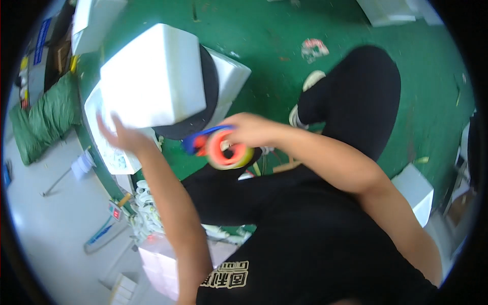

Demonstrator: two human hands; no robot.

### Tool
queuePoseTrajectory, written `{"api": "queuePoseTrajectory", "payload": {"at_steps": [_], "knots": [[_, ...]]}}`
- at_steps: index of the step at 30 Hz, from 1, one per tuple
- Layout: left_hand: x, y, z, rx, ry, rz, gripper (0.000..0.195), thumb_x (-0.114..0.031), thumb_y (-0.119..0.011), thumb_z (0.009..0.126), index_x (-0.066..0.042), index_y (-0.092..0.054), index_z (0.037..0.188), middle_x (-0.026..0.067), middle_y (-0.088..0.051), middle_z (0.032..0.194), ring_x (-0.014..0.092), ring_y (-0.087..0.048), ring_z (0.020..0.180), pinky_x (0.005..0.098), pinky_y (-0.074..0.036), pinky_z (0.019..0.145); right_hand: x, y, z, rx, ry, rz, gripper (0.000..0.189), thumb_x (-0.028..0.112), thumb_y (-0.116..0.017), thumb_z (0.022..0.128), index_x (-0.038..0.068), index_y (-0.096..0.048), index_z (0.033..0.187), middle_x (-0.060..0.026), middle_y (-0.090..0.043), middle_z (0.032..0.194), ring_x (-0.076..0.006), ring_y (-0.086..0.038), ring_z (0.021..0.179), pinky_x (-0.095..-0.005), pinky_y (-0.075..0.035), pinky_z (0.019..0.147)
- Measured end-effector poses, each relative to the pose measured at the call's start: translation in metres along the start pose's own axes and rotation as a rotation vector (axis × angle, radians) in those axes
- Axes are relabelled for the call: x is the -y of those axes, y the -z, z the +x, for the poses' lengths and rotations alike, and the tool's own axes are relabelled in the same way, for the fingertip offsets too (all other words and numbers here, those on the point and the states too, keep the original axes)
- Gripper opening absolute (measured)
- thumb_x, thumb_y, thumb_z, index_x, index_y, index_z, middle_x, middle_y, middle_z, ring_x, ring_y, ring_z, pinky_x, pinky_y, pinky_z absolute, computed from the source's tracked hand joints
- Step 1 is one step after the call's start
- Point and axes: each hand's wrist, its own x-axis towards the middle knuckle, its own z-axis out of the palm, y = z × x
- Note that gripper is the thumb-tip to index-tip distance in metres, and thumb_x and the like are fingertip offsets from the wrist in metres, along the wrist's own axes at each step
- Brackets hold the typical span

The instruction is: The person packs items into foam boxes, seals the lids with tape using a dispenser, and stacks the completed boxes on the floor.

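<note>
A white box (152, 76), probably foam, stands on a round black surface (211, 82) before me. My left hand (127, 135) is at the box's near left corner, fingers spread and holding nothing. Whether its fingertips touch the box cannot be told through the blur. My right hand (248, 129) grips a blue and red tape dispenser (202, 141) just off the box's near right side. On the dispenser sits a roll of tape (228, 150) with an orange-red core. Below and left of the box is an open white foam container (120, 160) with pale contents.
Another white box (232, 72) is behind the black surface. A green sack (49, 114) lies at left. Pale wrapped items (146, 204) are piled by my left forearm, near a pinkish box (160, 263). My bent knee (370, 76) rises at right over green floor (267, 34).
</note>
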Motion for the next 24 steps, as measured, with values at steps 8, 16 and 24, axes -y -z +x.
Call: {"api": "queuePoseTrajectory", "payload": {"at_steps": [8, 16, 24], "knots": [[0.031, 0.013, -0.064, -0.3, 0.859, -0.745, 0.077, -0.059, -0.042, 0.092, -0.001, -0.027, 0.142, 0.016, -0.036, 0.143, 0.028, -0.035, 0.132, 0.0417, -0.028, 0.109, 0.221, 0.136, 0.141, -0.384, 0.26, -0.02, 0.039, 0.03, -0.052, 0.091, 0.005, -0.055, 0.122, -0.0089, -0.062, 0.115, -0.019, -0.055, 0.108, -0.0386, -0.039, 0.097], [0.082, 0.033, -0.033, -0.087, 0.768, -0.955, 0.06, -0.012, -0.049, 0.094, -0.005, -0.019, 0.145, 0.0178, -0.038, 0.139, 0.033, -0.045, 0.123, 0.0455, -0.04, 0.101, 0.189, 0.108, 0.268, 0.107, -0.155, 0.29, 0.038, 0.027, -0.043, 0.094, 0.004, -0.055, 0.122, -0.0097, -0.063, 0.114, -0.0213, -0.062, 0.1, -0.04, -0.045, 0.094], [0.114, 0.128, -0.03, 0.149, 0.51, -0.645, 0.071, 0.001, -0.065, 0.08, -0.003, -0.029, 0.14, 0.0132, -0.042, 0.138, 0.027, -0.041, 0.126, 0.0407, -0.031, 0.108, 0.124, 0.069, 0.217, 0.211, 0.537, 0.21, 0.041, 0.024, -0.049, 0.094, 0.004, -0.05, 0.13, -0.0114, -0.055, 0.128, -0.0201, -0.053, 0.118, -0.0339, -0.04, 0.102]]}}
